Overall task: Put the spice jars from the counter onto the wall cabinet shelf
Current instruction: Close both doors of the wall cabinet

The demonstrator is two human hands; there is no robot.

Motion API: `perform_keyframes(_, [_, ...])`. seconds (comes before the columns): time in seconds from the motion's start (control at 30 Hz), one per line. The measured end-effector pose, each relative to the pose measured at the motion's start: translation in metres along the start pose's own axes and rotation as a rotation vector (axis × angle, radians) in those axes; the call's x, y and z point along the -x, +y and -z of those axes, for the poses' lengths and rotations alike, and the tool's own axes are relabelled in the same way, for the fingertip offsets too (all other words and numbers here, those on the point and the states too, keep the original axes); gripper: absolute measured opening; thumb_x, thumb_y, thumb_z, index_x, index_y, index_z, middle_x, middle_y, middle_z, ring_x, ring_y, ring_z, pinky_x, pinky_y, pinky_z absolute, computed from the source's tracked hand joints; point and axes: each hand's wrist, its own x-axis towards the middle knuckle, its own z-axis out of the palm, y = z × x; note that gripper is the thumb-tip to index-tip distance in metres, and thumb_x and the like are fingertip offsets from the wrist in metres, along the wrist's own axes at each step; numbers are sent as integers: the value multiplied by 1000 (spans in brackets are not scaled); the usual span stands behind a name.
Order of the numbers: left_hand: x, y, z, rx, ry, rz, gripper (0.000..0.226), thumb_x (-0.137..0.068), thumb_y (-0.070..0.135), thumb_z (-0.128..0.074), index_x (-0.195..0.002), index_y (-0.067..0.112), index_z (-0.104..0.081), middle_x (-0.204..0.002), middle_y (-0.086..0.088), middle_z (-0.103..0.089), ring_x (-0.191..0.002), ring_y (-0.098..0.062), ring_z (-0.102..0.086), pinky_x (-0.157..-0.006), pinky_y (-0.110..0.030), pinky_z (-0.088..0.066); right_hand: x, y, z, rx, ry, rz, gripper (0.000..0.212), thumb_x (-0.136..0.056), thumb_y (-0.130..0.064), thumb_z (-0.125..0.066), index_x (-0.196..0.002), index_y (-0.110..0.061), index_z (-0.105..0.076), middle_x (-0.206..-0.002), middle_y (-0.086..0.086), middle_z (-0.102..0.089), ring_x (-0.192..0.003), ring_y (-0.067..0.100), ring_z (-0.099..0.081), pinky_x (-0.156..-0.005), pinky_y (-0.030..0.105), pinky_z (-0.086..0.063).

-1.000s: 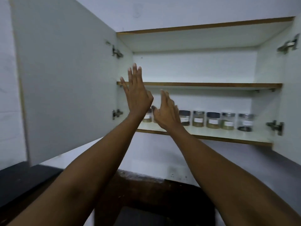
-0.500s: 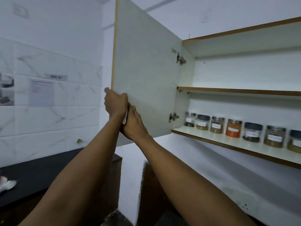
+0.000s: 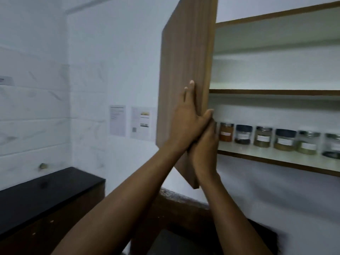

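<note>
Cabinet door (image 3: 184,70) now swung half shut since 0.5 s ago. Left hand (image 3: 185,118) flat, fingers straight, pressing wood face; right hand (image 3: 204,144) wrapped on door edge. Spice jars (image 3: 263,138) lined along lower shelf (image 3: 276,159) front edge: stowing looks finished, closing underway.

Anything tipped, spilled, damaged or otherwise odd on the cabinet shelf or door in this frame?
Nothing stands out. The spice jars stand upright in a row on the lower shelf, with no spill visible. The left hand lies flat on the cabinet door; the right hand holds its edge.
</note>
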Motion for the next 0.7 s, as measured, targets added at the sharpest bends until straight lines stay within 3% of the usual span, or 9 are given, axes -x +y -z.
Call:
perform_keyframes(0.07, [-9,12,-54,-4,-108,60,107,-90,45,-68,-166,27,5,-174,-7,-3,-160,-32,-19,-124,-50,-32,-23,39,20,-94,18,-154,33,-105,-45,-40,-131,-27,-54,-106,-23,-67,-85,-15,-64,-65,1,-50])
perform_keyframes(0.13, [-19,28,-110,-87,-136,93,113,-88,42,-70,-164,29,13,-174,-8,9,-160,-42,-7,-120,-68,-30,-49,79,44,-122,15,-279,27,-110,-29,-43,-131,-20,-57,-111,-15,-70,-101,-5,-65,-72,-4,-46])
perform_keyframes(0.17, [-24,36,-138,-124,-141,110,114,-88,41,-71,-164,28,14,-174,-10,11,-160,-45,-5,-115,-72,-32,-62,99,55,-113,12,-316,30,-110,-24,-43,-134,-13,-56,-117,-4,-69,-114,13,-64,-82,3,-49])
perform_keyframes(0.2, [-29,41,-162,-164,-131,125,116,-87,42,-72,-164,26,13,-173,-11,12,-159,-46,-6,-113,-73,-35,-74,116,63,-111,6,-342,33,-109,-22,-42,-137,-7,-54,-123,8,-66,-120,30,-61,-95,23,-54])
perform_keyframes(0.23, [-33,42,-179,-208,-117,138,118,-86,45,-74,-164,25,12,-173,-12,12,-159,-45,-7,-111,-73,-37,-86,132,67,-123,-10,-373,37,-109,-24,-41,-138,-4,-53,-129,16,-63,-124,39,-58,-103,42,-52])
perform_keyframes(0.3, [-40,42,-207,-236,-110,154,122,-83,50,-76,-165,25,12,-174,-11,12,-160,-44,-8,-110,-71,-40,-109,153,73,-224,-44,-506,45,-110,-35,-36,-139,-5,-54,-131,17,-63,-127,39,-57,-107,53,-49])
perform_keyframes(0.4, [-51,29,-233,-248,-134,132,124,-82,56,-76,-164,25,13,-173,-10,14,-160,-44,-6,-111,-68,-42,-137,173,71,-223,-90,-600,51,-109,-41,-35,-141,-7,-54,-134,17,-63,-127,36,-58,-110,55,-48])
perform_keyframes(0.6, [-66,7,-262,-340,-225,70,119,-88,53,-72,-165,18,11,-173,-13,16,-160,-46,-2,-117,-57,-39,-175,214,66,51,-205,-545,37,-108,-20,-44,-139,-1,-52,-137,22,-59,-127,40,-57,-110,52,-47])
perform_keyframes(0.7, [-72,2,-270,-368,-221,72,114,-91,48,-72,-166,18,9,-173,-14,15,-160,-46,-2,-120,-54,-36,-182,223,66,52,-255,-556,36,-108,-23,-43,-139,-6,-52,-131,14,-62,-114,30,-61,-93,35,-55])
